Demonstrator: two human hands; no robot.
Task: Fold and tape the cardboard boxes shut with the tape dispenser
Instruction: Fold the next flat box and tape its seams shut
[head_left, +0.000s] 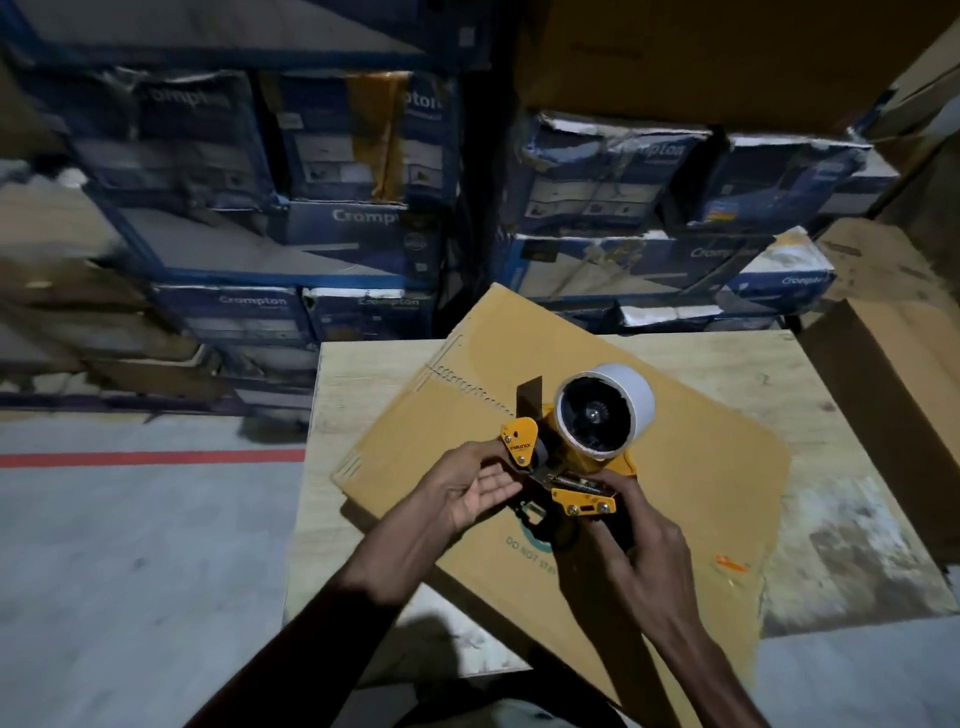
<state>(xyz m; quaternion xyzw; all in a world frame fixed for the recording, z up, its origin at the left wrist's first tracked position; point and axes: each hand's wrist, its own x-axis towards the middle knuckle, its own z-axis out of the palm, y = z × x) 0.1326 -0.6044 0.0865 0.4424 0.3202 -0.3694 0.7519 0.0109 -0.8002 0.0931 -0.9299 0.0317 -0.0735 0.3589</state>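
Head view, looking down: the right hand (644, 561) is wrapped around the handle of the tape dispenser (566, 457), fingers curled closed on the grip from the right, with the fingertips up against the yellow metal bracket and spring at the frame's base. The left hand (470, 488) is half open, palm turned up toward the camera, fingers loosely extended; its fingertips touch the yellow side plate and roller at the dispenser's front end, steadying it without closing on it.

Held just above the work, the dispenser is tipped so that its spool faces the camera. It has a yellow frame with black parts, a dark blade flap sticking up behind the roller, and a white core (605, 410) on the spool; whether any tape remains on it cannot be told.

Directly beneath lies a flattened brown cardboard box (675, 467), set diagonally on a pale wooden table (779, 374), with a perforated edge at its upper left and a printed blue round mark partly hidden under the hands. Behind the table stand stacks of blue printed cartons (322, 218), some torn. A red line (150, 459) crosses the grey floor at left.
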